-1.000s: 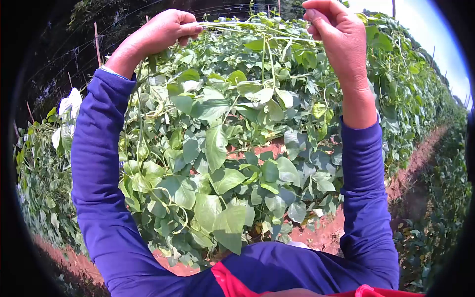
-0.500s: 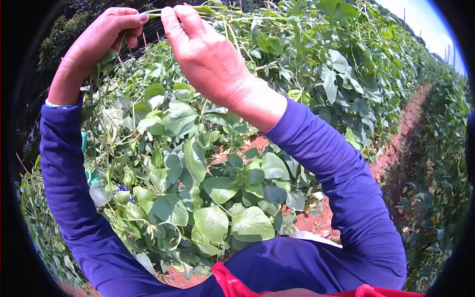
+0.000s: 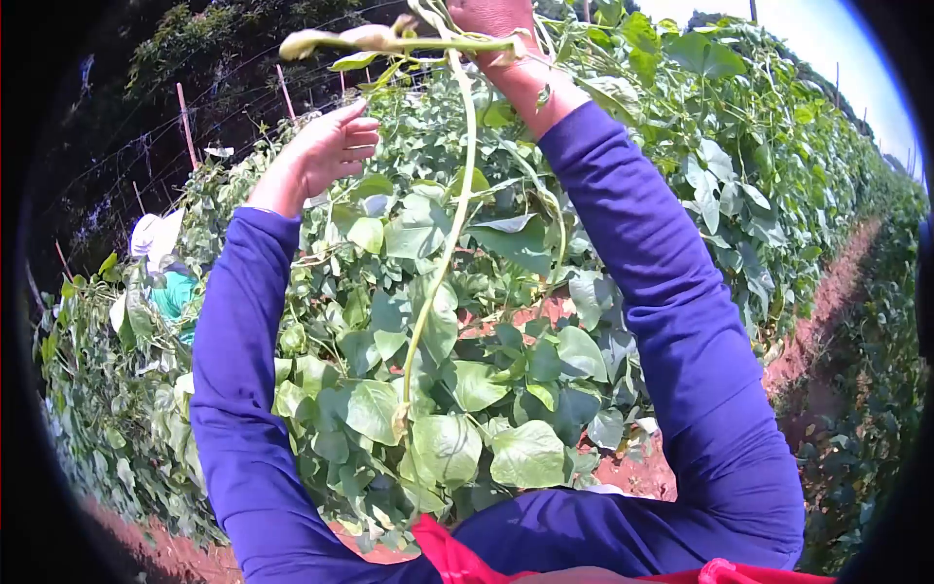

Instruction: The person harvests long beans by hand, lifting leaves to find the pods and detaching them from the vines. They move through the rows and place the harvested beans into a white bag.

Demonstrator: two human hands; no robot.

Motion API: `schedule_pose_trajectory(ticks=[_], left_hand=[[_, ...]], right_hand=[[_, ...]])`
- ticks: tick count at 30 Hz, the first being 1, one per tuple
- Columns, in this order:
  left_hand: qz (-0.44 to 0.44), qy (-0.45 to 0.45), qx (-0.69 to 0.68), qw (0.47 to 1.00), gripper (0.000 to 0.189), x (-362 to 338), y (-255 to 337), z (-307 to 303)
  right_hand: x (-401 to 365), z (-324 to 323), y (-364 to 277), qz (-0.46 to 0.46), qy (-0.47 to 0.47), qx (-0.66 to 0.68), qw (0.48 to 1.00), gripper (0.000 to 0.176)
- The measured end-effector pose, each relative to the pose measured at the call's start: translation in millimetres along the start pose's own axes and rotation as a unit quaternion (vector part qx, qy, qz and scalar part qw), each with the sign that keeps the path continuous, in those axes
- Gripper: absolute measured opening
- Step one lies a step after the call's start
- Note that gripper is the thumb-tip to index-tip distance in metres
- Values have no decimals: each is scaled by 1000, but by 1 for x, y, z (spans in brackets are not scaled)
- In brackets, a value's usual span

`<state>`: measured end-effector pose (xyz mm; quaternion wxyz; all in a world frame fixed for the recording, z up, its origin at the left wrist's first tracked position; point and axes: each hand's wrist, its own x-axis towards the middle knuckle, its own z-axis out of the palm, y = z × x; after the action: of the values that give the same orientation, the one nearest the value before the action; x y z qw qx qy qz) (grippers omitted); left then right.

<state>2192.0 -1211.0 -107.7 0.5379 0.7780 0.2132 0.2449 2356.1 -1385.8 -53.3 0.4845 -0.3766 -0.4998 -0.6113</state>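
Note:
My right hand point(image 3: 491, 15) is raised at the top edge, its fingers mostly cut off by the frame. It appears closed on a green climbing vine point(image 3: 455, 229), whose long thin stem hangs down in front of the foliage. Across its upper part lies a thicker green side shoot point(image 3: 389, 42) with pale, fuzzy buds or young pods at its left end. Lower on the left, my left hand point(image 3: 326, 156) is off the vine with its thumb and fingers apart, holding nothing. Broad green leaves point(image 3: 448, 448) lie behind and below both hands.
A person in a white hat point(image 3: 156, 237) and green clothing point(image 3: 175, 295) is among the plants at left. Stakes point(image 3: 186, 127) and wires stand behind. A red-soil path point(image 3: 827, 282) runs between plant rows on the right.
My left hand has let go of the stem and moved down and right. My right hand has gone up and right, and the hanging vine has come into the foreground.

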Motion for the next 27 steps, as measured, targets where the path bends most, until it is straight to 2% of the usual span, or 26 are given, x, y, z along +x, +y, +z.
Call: schedule_pose_trajectory(ticks=[1, 2, 3, 4, 5, 6, 7, 8, 10, 11, 12, 14, 16, 18, 19, 20, 22, 23, 25, 27], left_hand=[[38, 53, -86, 994, 44, 18, -15, -1], [78, 102, -168, 977, 40, 28, -20, 0], [162, 99, -299, 935, 37, 25, -17, 4], [243, 91, -421, 869, 36, 21, -16, 11], [301, 60, -471, 827, 39, 14, -15, 21], [292, 54, -518, 802, 34, 8, -17, 34], [312, -5, -504, 805, 34, 3, -27, 42], [331, -66, -490, 804, 34, 0, -40, 49], [387, -138, -484, 773, 31, -2, -61, 63], [396, -104, -471, 781, 30, -14, -60, 69], [406, -102, -444, 792, 30, -18, -62, 66], [407, -98, -402, 814, 30, -24, -62, 61], [412, -86, -339, 841, 27, -24, -58, 56], [422, -130, -334, 832, 25, -19, -58, 51], [419, -117, -328, 839, 23, -20, -57, 51], [422, -127, -318, 840, 22, -21, -56, 50], [461, -77, -241, 850, 22, -21, -54, 50], [497, -26, -148, 854, 28, -17, -53, 45], [519, 48, 36, 853, 44, -13, -55, 38], [464, 112, 274, 835, 62, -23, -56, 37]], right_hand=[[1, 4, 5, 46, -32, 18, 998, 17], [-2, -4, 3, 23, -37, 50, 998, 18], [0, -2, 1, 49, -49, 50, 996, 18], [1, 2, -2, 76, -63, 51, 994, 19], [-4, 14, 10, 11, -35, 2, 999, 20], [-8, 28, 21, -52, -6, -49, 997, 21], [-7, 16, 4, 32, -152, -47, 987, 25], [-13, 32, 13, 19, -116, -7, 993, 20], [-19, 42, 10, 67, -252, -33, 965, 21], [-25, 43, 8, 60, -291, -22, 955, 22], [-29, 49, 3, 131, -332, -32, 934, 22], [-36, 46, -3, 163, -476, -25, 864, 22], [-43, 55, 10, 198, -585, 87, 782, 23], [-34, 35, -13, 203, -651, 38, 730, 20], [-33, 26, -20, 274, -652, 84, 702, 18], [-35, 34, -17, 292, -684, 149, 652, 18], [-46, 31, -4, 263, -682, 256, 633, 22], [-30, 16, -23, 356, -714, 157, 582, 25], [-26, 9, -27, 352, -713, 162, 585, 32], [-22, 6, -29, 336, -716, 174, 587, 43]])
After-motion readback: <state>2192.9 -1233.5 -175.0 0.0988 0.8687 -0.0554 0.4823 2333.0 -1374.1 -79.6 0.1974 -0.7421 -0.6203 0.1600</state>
